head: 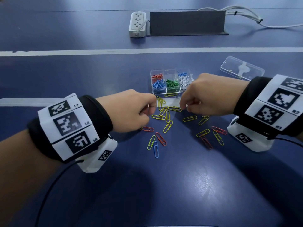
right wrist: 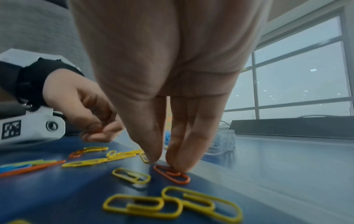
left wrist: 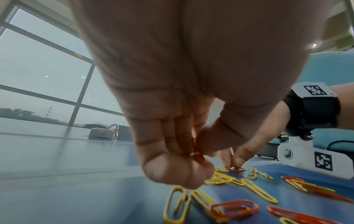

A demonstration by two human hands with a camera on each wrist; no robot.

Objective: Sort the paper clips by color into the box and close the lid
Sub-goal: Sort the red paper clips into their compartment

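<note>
A clear divided box (head: 164, 93) holds red, blue, green and white paper clips in separate compartments. In front of it, yellow clips (head: 168, 126), red clips (head: 161, 139) and a blue clip (head: 156, 149) lie loose on the blue table. My left hand (head: 147, 112) hovers over the pile with its fingers curled; the left wrist view shows red clips (left wrist: 198, 157) pinched between fingers and thumb. My right hand (right wrist: 164, 162) reaches down with straight fingers, whose fingertips (right wrist: 180, 166) press one end of a red clip (right wrist: 178, 178) lying flat. Its thumb is just beside that clip.
The clear lid (head: 241, 68) lies apart, behind and to the right of the box. A white power strip (head: 137, 24), a dark upright panel (head: 186, 22) and cables (head: 246, 15) stand at the back. White lines cross the table.
</note>
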